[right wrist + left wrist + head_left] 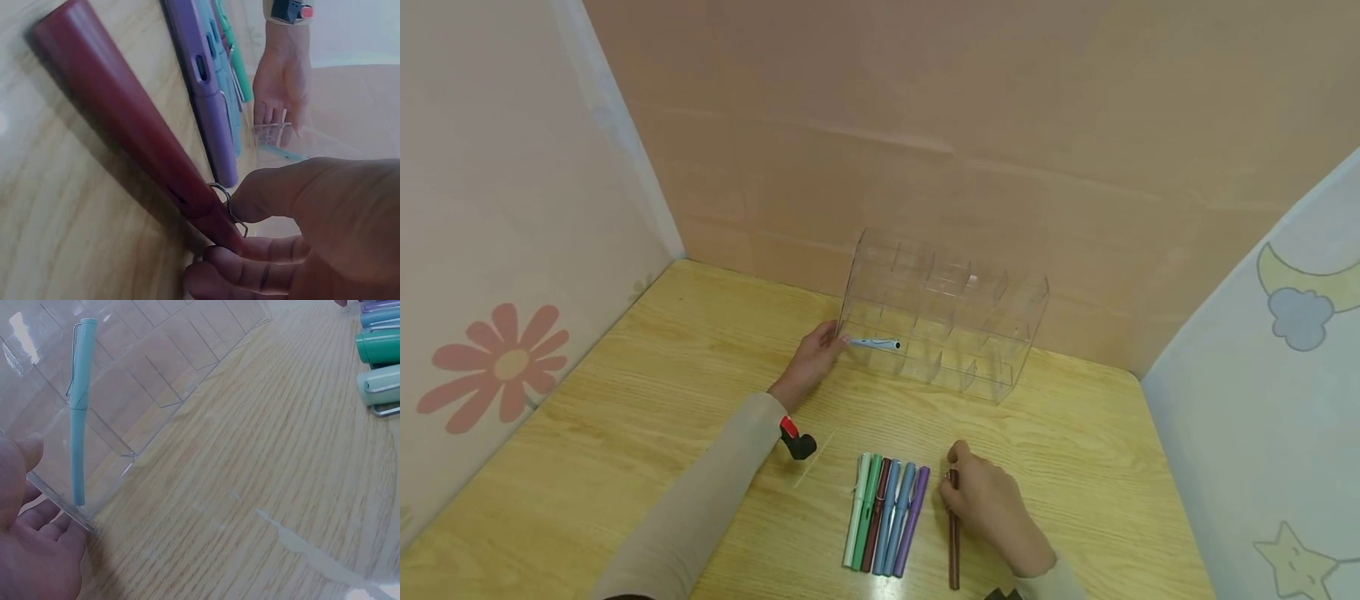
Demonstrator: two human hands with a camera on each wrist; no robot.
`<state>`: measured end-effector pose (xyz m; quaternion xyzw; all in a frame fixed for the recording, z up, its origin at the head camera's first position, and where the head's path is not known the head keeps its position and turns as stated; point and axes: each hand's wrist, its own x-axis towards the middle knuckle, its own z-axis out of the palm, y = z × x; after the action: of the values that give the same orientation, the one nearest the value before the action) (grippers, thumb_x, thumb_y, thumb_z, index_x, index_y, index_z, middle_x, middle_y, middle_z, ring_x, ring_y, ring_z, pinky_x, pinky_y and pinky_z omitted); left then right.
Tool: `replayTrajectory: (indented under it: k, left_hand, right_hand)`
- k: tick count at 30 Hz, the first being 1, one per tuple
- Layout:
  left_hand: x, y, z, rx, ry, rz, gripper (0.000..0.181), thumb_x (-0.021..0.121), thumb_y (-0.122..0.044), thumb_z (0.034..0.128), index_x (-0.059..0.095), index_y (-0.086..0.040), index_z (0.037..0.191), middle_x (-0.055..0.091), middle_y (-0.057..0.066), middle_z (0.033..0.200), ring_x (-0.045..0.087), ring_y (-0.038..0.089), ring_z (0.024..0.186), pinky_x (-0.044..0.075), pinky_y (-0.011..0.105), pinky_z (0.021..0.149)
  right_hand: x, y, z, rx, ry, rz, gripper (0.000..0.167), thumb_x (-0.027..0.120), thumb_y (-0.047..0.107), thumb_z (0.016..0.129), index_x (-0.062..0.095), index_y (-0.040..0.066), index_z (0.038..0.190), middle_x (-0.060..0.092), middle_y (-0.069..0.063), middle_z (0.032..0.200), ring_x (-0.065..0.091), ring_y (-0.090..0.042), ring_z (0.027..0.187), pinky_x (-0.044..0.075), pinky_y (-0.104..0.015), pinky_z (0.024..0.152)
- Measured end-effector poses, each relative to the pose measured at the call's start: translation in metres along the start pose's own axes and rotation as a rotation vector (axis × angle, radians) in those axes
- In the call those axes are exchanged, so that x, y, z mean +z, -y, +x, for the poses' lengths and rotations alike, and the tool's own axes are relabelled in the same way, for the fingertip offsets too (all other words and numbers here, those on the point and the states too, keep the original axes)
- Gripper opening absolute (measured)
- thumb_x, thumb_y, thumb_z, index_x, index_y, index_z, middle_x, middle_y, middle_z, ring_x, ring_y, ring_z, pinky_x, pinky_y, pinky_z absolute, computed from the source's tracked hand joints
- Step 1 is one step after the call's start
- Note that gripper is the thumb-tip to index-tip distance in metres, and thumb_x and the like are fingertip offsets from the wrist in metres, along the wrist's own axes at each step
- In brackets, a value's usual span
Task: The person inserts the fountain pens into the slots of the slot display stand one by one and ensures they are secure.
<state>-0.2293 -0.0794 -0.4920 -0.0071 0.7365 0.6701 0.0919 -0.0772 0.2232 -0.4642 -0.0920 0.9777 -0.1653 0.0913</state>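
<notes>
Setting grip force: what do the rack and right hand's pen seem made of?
Rack: probably glossy clear plastic; it glints and the backdrop shows through. Held pen: satin body, plastic or coated metal, given its soft sheen; its silvery clip looks metal.

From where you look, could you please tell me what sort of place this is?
Probably a screened-off tabletop workspace, judging by the wood-grain table, the brown backing behind it and the flower-printed sheet on its left.

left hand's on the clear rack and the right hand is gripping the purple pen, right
Not the purple pen: the head view shows the right hand gripping the reddish-brown pen. The left hand is on the clear rack.
</notes>
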Motion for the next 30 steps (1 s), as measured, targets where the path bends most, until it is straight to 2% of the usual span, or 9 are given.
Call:
replayTrajectory:
  k: [4, 11, 20, 24, 30]
  left_hand:
    - [-0.001, -0.002, -0.001, 0.0, -0.003, 0.012, 0.062, 0.054, -0.034, 0.1133, 0.034, -0.006, 0.165, 0.039, 0.019, 0.17, 0.037, 0.037, 0.16, 0.034, 0.055, 0.131]
    - [-0.003, -0.002, -0.001, -0.007, 0.001, 0.019, 0.063, 0.053, -0.037, 0.1133, 0.034, -0.007, 0.165, 0.038, 0.018, 0.171, 0.034, 0.036, 0.162, 0.032, 0.055, 0.132]
    - [-0.002, -0.001, 0.0, -0.005, 0.0, 0.014, 0.061, 0.053, -0.035, 0.1136, 0.035, -0.007, 0.165, 0.041, 0.018, 0.17, 0.036, 0.036, 0.161, 0.033, 0.055, 0.132]
    - [-0.001, -0.001, 0.001, -0.008, -0.005, 0.008, 0.061, 0.054, -0.035, 0.1133, 0.035, -0.007, 0.164, 0.042, 0.018, 0.169, 0.037, 0.035, 0.16, 0.033, 0.054, 0.132]
    - [-0.001, 0.0, 0.001, -0.013, -0.007, 0.017, 0.062, 0.053, -0.036, 0.1134, 0.034, -0.006, 0.165, 0.042, 0.018, 0.169, 0.037, 0.036, 0.16, 0.033, 0.055, 0.132]
  right_hand:
    - [-0.004, -0.002, 0.0, 0.002, -0.017, 0.003, 0.027, 0.07, 0.015, 0.092, 0.066, 0.004, 0.116, 0.05, 0.006, 0.061, 0.042, -0.008, 0.049, 0.031, -0.023, 0.043]
    - [-0.018, -0.002, -0.001, -0.012, -0.039, 0.043, 0.016, 0.066, 0.01, 0.092, 0.073, 0.004, 0.105, 0.056, 0.008, 0.062, 0.043, -0.006, 0.047, 0.029, -0.018, 0.041]
    - [-0.03, -0.01, -0.005, -0.023, -0.062, 0.065, 0.013, 0.065, 0.011, 0.096, 0.074, 0.005, 0.104, 0.053, 0.009, 0.06, 0.032, -0.002, 0.045, 0.022, -0.013, 0.043]
    - [-0.036, -0.016, -0.007, 0.012, -0.036, 0.116, 0.011, 0.064, 0.012, 0.098, 0.073, 0.008, 0.101, 0.051, 0.008, 0.059, 0.031, -0.002, 0.046, 0.023, -0.013, 0.043]
    - [-0.046, -0.027, -0.011, 0.04, 0.012, 0.248, 0.011, 0.061, 0.009, 0.099, 0.071, 0.009, 0.095, 0.05, 0.006, 0.062, 0.033, -0.002, 0.048, 0.028, -0.012, 0.046]
